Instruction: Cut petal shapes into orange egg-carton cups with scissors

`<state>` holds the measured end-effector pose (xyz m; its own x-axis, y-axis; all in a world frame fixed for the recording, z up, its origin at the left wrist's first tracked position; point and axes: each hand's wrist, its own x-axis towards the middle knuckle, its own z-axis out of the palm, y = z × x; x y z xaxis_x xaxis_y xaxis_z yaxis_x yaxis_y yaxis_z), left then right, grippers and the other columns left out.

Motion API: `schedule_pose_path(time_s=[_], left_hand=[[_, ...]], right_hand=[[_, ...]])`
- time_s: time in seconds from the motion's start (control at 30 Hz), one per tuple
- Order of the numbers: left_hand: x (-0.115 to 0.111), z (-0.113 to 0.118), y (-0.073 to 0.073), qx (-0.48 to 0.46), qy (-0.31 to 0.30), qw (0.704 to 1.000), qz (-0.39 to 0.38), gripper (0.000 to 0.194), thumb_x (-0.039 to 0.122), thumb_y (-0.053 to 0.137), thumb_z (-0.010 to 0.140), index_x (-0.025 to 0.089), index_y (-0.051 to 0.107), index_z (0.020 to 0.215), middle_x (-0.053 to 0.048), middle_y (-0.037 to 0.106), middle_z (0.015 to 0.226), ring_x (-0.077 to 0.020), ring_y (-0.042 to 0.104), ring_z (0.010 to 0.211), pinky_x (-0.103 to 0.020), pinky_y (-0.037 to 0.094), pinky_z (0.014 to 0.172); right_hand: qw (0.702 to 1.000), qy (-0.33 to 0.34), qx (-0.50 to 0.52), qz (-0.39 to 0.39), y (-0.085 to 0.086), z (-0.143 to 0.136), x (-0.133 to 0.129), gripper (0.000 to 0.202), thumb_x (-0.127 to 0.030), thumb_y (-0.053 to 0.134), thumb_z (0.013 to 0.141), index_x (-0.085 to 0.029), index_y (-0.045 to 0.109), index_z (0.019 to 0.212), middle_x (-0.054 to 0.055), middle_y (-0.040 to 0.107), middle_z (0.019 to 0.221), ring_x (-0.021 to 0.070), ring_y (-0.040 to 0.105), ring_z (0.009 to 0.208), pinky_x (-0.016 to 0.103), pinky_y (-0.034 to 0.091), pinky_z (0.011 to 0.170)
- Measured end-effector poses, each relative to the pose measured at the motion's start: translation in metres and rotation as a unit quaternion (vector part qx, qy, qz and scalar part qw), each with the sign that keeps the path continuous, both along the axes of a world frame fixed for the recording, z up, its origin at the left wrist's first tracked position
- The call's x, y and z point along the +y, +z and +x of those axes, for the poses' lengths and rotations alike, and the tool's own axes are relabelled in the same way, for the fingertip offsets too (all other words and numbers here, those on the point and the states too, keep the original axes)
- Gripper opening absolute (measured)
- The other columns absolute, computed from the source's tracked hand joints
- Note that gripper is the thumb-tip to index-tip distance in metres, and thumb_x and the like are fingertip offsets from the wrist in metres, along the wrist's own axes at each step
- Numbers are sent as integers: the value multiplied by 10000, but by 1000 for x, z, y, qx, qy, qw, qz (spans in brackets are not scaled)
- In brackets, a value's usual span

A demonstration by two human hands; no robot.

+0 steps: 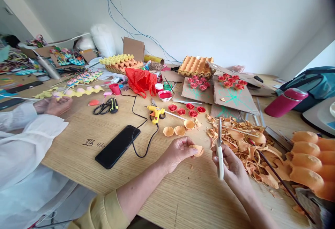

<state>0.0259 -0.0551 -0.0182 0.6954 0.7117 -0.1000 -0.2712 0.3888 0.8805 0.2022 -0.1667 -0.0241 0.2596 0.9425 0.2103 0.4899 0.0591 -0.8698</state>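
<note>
Between the thumb and fingers of my left hand (180, 152) is a small orange egg-carton cup (197, 150). My right hand (230, 162) grips white-handled scissors (220, 159), their blades pointing away from me and standing apart from the cup. Cut orange cups (179, 130) sit in a short row just beyond my left hand. A heap of orange carton scraps (243, 141) lies to the right of the scissors. Red paper-like roses (193, 113) rest on the table past the cups, and more red roses (231, 80) stand on a cardboard sheet (235, 100).
A yellow glue gun (156, 113) and its black cord lie near a black phone (117, 147). Orange egg cartons (306, 159) are at the right, beside a pink bottle (286, 102). A dark thin stick (282, 180) crosses the scraps. Another person's hand (59, 106) works at left.
</note>
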Motion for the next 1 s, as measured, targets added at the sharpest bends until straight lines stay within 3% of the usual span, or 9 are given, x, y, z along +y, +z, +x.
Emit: schedule_pose_path(time_s=[0.13,0.3,0.43,0.63,1.0], left_hand=[[4,-1,-2,-5,52,999,17,356,360,877,624,149,644,792,-21,673,761,-126,587,688,-283,465,680],[8,-1,-4,-1,74,997,34,320,389,848,667,146,722,832,-40,693,771,-123,578,678,-290,453,703],[9,-1,-2,17,98,994,35,310,412,845,657,157,719,780,-27,688,757,-130,581,694,-291,444,719],[10,-4,1,53,131,987,70,202,321,819,678,175,710,764,4,684,786,-127,576,763,-273,421,772],[6,-4,7,18,94,992,80,226,339,817,695,171,668,723,23,620,701,-104,538,711,-260,411,745]], right_hand=[[994,17,-107,-14,-1,3,0,190,-396,565,922,-220,527,864,5,547,785,183,490,721,300,422,649],[974,42,-221,33,-7,5,1,238,-336,575,936,-231,454,760,-12,509,697,177,453,679,312,406,677],[959,59,-269,59,-7,5,1,232,-313,553,960,-235,452,766,-6,540,686,191,507,703,328,415,721],[947,53,-313,48,-5,3,1,163,-323,541,968,-230,497,842,12,594,748,206,555,744,367,407,798],[929,20,-366,52,-1,0,2,125,-311,588,917,-227,513,862,0,609,781,193,569,736,368,357,825]])
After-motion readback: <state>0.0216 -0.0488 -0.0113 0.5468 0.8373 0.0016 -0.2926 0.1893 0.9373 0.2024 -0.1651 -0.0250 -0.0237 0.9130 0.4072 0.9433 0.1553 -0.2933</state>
